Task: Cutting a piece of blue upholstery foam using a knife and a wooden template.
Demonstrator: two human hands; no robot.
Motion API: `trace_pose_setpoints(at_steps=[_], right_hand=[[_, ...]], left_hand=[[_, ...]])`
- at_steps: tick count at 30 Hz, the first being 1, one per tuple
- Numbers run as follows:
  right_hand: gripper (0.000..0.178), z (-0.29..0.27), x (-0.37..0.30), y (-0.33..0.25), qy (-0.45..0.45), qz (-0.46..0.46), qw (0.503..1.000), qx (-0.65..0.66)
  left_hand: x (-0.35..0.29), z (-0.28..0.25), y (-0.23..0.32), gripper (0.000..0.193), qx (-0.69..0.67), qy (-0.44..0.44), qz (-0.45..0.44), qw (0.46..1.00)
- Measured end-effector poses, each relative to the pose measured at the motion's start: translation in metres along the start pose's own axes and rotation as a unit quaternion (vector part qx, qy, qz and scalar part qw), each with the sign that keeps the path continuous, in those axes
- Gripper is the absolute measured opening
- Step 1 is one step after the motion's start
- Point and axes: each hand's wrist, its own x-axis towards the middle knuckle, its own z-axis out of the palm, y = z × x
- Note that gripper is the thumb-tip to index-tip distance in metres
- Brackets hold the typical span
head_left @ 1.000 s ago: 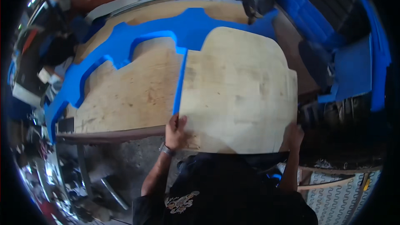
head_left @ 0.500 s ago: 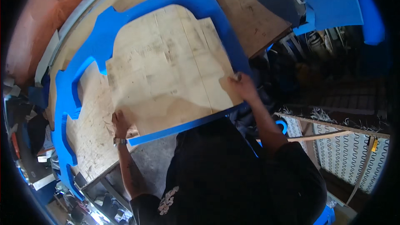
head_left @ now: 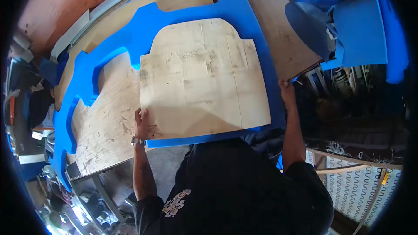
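Note:
A pale plywood panel [head_left: 196, 82] with a rounded, stepped far end lies flat on a blue foam sheet [head_left: 266, 69]. A strip of foam shows along the panel's near edge and a wider band along its right side. My left hand [head_left: 142, 124], with a watch at the wrist, grips the panel's near left corner with curled fingers. To the right, my right hand [head_left: 286, 92] is closed at the foam's outer right edge, apart from the panel; its fingertips are partly hidden.
The foam's notched, cut-out part curves left over the wooden tabletop [head_left: 109, 126]. Beyond the right edge are a brown board [head_left: 278, 35] and hanging blue sheets [head_left: 361, 30]. A frame with wavy springs [head_left: 352, 187] stands at the lower right.
My right hand has left the panel's right edge and moved outward to the foam's edge. My left hand stays at the panel's near left corner. The view has shifted.

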Motion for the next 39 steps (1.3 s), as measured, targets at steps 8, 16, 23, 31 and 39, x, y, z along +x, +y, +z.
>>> trace_pose_setpoints(at_steps=[8, 16, 23, 31, 39], right_hand=[[0.044, 0.101, 0.042, -0.048, -0.107, 0.142, 0.983, 0.037], [0.059, 0.191, 0.196, -0.035, -0.051, 0.074, 0.955, 0.283], [0.067, 0.259, 0.275, -0.109, -0.139, 0.117, 0.967, 0.177], [0.029, 0.249, 0.223, -0.228, -0.254, -0.081, 0.918, 0.293], [0.032, 0.212, 0.155, -0.357, -0.19, -0.277, 0.916, 0.22]], left_hand=[[0.03, -0.068, -0.021, 0.042, -0.126, -0.101, -0.045, 0.986], [0.06, -0.067, -0.037, 0.048, 0.017, 0.047, -0.006, 0.999], [0.113, -0.071, -0.036, 0.048, -0.015, 0.045, -0.01, 0.999], [0.119, -0.112, -0.046, 0.04, -0.05, 0.026, -0.021, 0.998], [0.051, -0.128, -0.071, 0.035, -0.173, 0.089, 0.045, 0.98]])
